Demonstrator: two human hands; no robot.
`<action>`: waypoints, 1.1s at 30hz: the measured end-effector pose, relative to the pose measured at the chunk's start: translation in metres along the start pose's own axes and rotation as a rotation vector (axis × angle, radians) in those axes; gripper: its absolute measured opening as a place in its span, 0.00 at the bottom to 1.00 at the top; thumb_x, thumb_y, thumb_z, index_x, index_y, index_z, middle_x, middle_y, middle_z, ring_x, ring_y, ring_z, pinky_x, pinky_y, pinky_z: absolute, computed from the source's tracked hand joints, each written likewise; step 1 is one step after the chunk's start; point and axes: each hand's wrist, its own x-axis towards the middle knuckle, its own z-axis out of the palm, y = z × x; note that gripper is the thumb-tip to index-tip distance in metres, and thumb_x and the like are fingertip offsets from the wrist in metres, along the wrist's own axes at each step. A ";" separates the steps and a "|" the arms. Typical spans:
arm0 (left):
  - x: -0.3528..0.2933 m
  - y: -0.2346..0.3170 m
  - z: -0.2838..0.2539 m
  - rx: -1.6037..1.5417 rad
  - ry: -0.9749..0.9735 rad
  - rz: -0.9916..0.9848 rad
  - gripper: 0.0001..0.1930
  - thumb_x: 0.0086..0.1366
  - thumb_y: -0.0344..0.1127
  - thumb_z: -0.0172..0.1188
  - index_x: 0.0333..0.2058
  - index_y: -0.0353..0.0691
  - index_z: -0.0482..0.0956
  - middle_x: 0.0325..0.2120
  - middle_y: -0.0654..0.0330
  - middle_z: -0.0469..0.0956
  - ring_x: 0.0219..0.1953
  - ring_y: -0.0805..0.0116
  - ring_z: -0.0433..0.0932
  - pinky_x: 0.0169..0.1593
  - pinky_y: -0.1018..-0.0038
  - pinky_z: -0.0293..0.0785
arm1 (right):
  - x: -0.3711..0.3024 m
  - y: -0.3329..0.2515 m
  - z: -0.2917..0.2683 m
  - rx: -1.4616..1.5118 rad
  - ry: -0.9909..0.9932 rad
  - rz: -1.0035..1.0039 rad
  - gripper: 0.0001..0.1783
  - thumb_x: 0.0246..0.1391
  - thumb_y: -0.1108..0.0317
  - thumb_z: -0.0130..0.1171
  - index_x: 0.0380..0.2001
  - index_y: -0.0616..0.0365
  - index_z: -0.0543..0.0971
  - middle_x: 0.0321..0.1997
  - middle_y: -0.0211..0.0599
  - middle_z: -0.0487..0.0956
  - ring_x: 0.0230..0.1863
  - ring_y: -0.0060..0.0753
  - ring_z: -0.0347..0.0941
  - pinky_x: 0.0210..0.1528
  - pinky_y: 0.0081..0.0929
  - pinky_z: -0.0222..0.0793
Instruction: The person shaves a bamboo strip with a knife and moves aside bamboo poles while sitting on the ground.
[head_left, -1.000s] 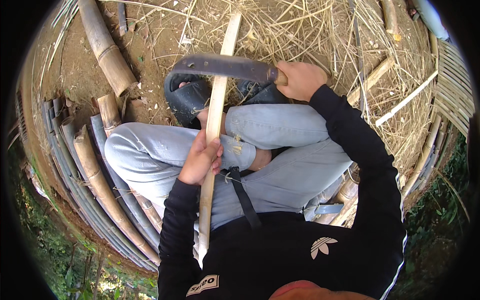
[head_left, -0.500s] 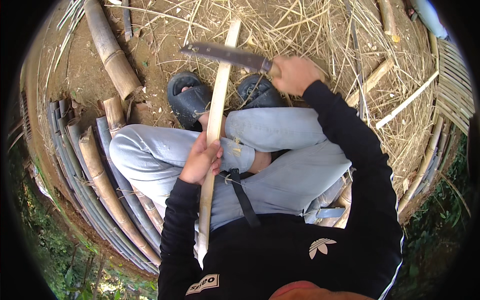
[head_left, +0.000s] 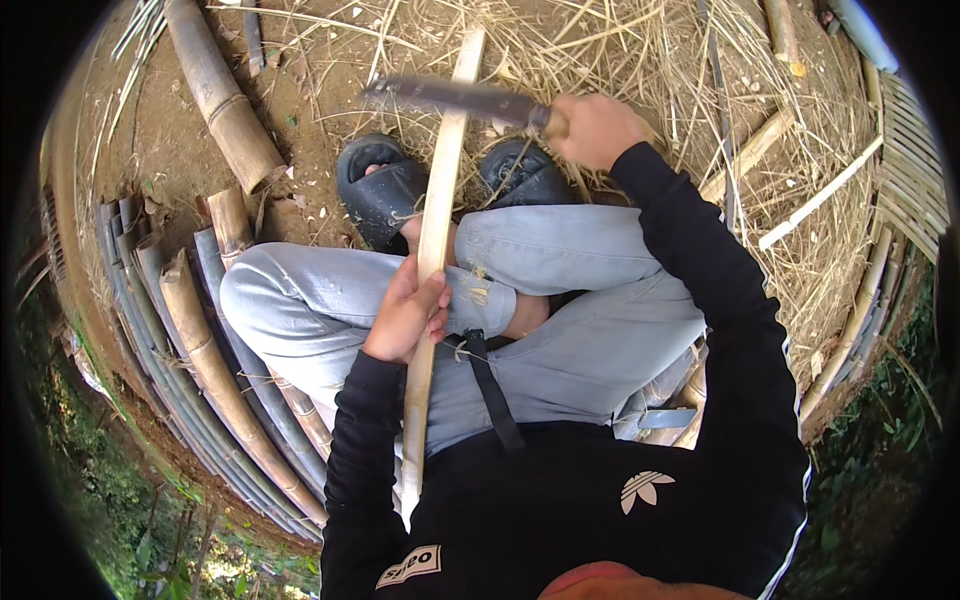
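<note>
A long pale bamboo strip (head_left: 441, 200) runs from my belly, over my lap, to the ground beyond my feet. My left hand (head_left: 409, 311) is closed round it near my left leg, thumb on top. In my right hand (head_left: 598, 132) is the short handle of a machete (head_left: 462, 97), gripped with the fingers wrapped round. Its dark blade points left and lies across the far part of the strip; whether it touches the wood I cannot tell. Black slides (head_left: 383, 192) are on my feet, either side of the strip.
Thick bamboo poles (head_left: 205, 335) are laid side by side at my left, and another pole (head_left: 222, 98) rests on the ground farther off. Straw-like shavings (head_left: 640, 50) litter the soil ahead. To the right are a loose pale strip (head_left: 822, 194) and a slatted bamboo panel (head_left: 912, 165).
The machete and my right hand have shifted only slightly, the blade now a little higher over the strip. My left hand keeps its grip on the bamboo.
</note>
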 end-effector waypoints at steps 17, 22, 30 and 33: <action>-0.001 -0.001 0.002 0.045 0.002 0.020 0.08 0.70 0.34 0.46 0.45 0.47 0.61 0.23 0.66 0.65 0.14 0.81 0.60 0.15 0.83 0.60 | 0.003 0.025 -0.007 -0.155 0.056 0.111 0.15 0.45 0.59 0.55 0.35 0.55 0.76 0.27 0.46 0.80 0.31 0.48 0.79 0.37 0.42 0.76; 0.000 -0.006 -0.001 0.036 0.009 0.055 0.07 0.70 0.33 0.45 0.45 0.46 0.62 0.23 0.67 0.65 0.14 0.82 0.60 0.15 0.83 0.59 | 0.009 0.014 -0.009 -0.110 0.021 0.213 0.17 0.45 0.59 0.54 0.38 0.55 0.77 0.34 0.49 0.81 0.37 0.51 0.78 0.42 0.43 0.74; -0.028 -0.015 0.007 0.114 -0.019 0.105 0.08 0.70 0.34 0.46 0.46 0.46 0.63 0.23 0.67 0.64 0.13 0.82 0.58 0.15 0.83 0.59 | -0.012 0.027 -0.019 -0.089 0.088 0.417 0.20 0.43 0.58 0.55 0.41 0.52 0.77 0.38 0.51 0.80 0.42 0.54 0.77 0.47 0.45 0.72; -0.071 -0.013 0.005 0.035 -0.039 0.087 0.08 0.70 0.35 0.46 0.46 0.46 0.63 0.23 0.68 0.64 0.14 0.82 0.58 0.16 0.82 0.59 | -0.021 0.034 -0.018 -0.093 0.140 0.478 0.22 0.42 0.56 0.56 0.42 0.53 0.77 0.39 0.51 0.80 0.43 0.54 0.76 0.47 0.45 0.71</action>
